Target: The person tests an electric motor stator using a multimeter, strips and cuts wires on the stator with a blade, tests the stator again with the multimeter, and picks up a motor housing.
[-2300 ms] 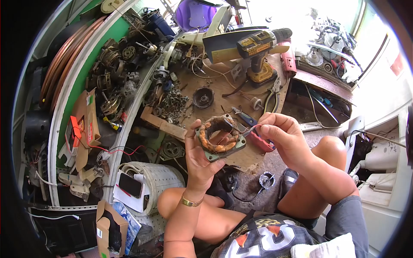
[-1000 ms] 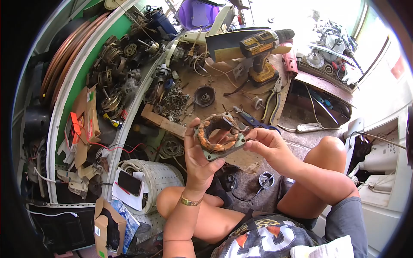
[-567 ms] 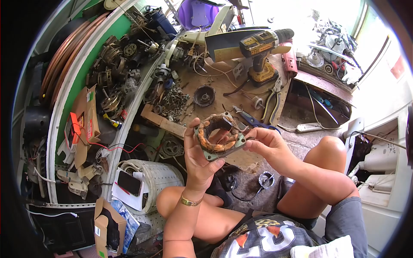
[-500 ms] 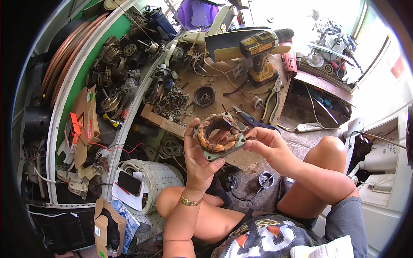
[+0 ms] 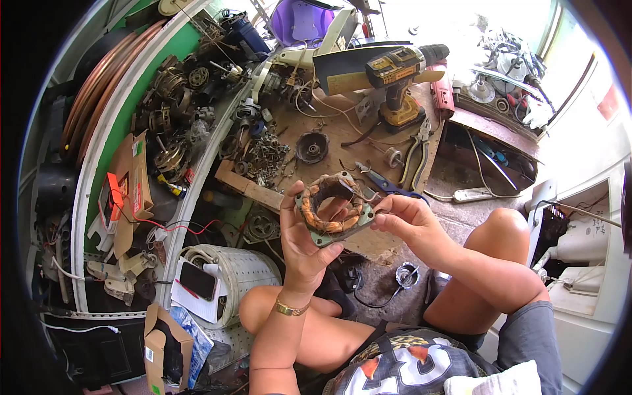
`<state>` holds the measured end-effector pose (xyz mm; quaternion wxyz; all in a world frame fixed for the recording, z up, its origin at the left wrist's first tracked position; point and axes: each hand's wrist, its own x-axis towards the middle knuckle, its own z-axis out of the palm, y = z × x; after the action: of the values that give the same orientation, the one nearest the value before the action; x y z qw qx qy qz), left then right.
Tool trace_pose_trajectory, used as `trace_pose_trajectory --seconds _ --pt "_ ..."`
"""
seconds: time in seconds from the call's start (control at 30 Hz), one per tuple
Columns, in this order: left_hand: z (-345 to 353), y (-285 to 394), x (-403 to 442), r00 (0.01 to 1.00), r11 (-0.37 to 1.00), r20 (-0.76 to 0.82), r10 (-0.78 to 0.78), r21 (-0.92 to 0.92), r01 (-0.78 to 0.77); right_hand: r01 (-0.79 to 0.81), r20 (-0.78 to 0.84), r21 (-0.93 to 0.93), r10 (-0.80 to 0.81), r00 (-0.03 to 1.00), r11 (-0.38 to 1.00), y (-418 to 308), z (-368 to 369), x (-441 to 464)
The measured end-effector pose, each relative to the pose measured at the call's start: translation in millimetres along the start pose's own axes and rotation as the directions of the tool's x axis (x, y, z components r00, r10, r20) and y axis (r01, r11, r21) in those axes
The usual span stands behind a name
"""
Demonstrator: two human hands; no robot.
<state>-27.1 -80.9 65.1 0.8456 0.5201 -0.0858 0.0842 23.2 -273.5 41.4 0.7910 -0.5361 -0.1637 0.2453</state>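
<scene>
My left hand point(image 5: 304, 240) holds a motor stator point(image 5: 334, 227) from its left side and below, fingers wrapped round its edge. Copper-orange windings ring the stator's open centre, and its greenish metal frame has holes at the corners. At the stator's right corner, my right hand point(image 5: 411, 224) has thumb and fingers pinched together. What lies between those fingertips is too small to make out. A short lead curves out of the windings close to them. Just beyond the stator, scissors point(image 5: 388, 184) with dark blue handles lie on the wooden board point(image 5: 342, 141).
The board also bears a yellow cordless drill point(image 5: 398, 92), pliers point(image 5: 416, 158), a round dark motor cover point(image 5: 312, 147) and a heap of screws point(image 5: 266, 158). To the left, a phone point(image 5: 197, 280) rests on paper atop a perforated drum point(image 5: 247, 263). Motor parts point(image 5: 171, 99) fill the shelf.
Both hands stay in nearly the same place. The stator has shifted only very slightly in my left hand's grip, and my right fingertips remain at its corner.
</scene>
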Motion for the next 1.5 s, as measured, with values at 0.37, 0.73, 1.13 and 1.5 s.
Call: trace_pose_trajectory --seconds 0.37,0.73,1.13,1.5 --pt "-3 -3 -1 1.0 1.0 0.007 -0.008 0.003 0.008 -0.06 0.025 -0.012 0.06 0.998 0.998 -10 0 -3" --pt "-2 -2 -2 1.0 1.0 0.005 -0.007 0.028 0.007 -0.064 -0.002 0.062 0.065 0.998 0.996 -8 2 -4" --pt "-9 -15 -7 0.999 0.997 0.013 -0.032 0.075 0.031 -0.138 0.001 0.214 0.141 0.99 0.967 8 0 -7" --pt "-47 -63 -32 0.982 0.766 -0.083 -0.171 0.615 0.186 -0.327 -0.095 0.322 0.374 0.923 0.888 69 -23 -12"
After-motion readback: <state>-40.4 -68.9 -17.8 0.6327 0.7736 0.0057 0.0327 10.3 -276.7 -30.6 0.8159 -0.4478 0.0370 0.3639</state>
